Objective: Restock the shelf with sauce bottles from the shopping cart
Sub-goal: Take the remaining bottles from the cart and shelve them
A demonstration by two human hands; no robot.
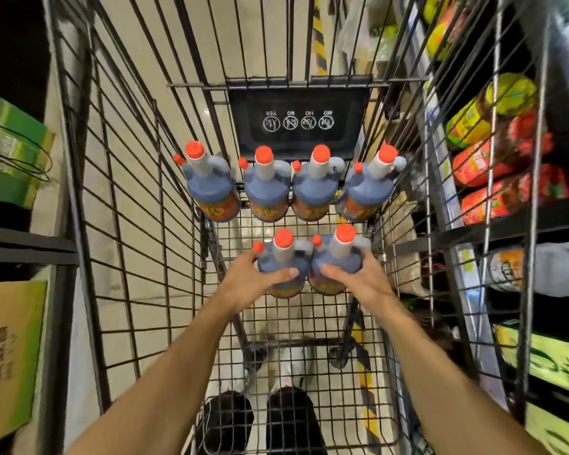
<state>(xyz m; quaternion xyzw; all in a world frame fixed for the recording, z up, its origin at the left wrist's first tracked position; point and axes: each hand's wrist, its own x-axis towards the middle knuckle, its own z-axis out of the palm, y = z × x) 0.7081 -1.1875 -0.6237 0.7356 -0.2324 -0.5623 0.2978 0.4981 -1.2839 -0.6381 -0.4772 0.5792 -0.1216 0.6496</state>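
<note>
Several dark sauce bottles with red caps and orange labels stand upright in the wire shopping cart point(138, 224). A row of them point(266, 188) lines the cart's far end. Two more stand side by side nearer me. My left hand point(247, 280) grips the left near bottle point(281, 257), thumb across its shoulder. The right near bottle point(337, 254) is gripped by my right hand point(358, 277) in the same way. Both bottles rest on the cart floor or just above it; I cannot tell which.
A shelf unit point(506, 231) on the right holds bottles with yellow and red labels point(493, 165). Cardboard boxes point(10, 356) and a green box point(10, 152) sit on racks at the left. The cart's black fold-down seat panel point(298, 116) is at the far end.
</note>
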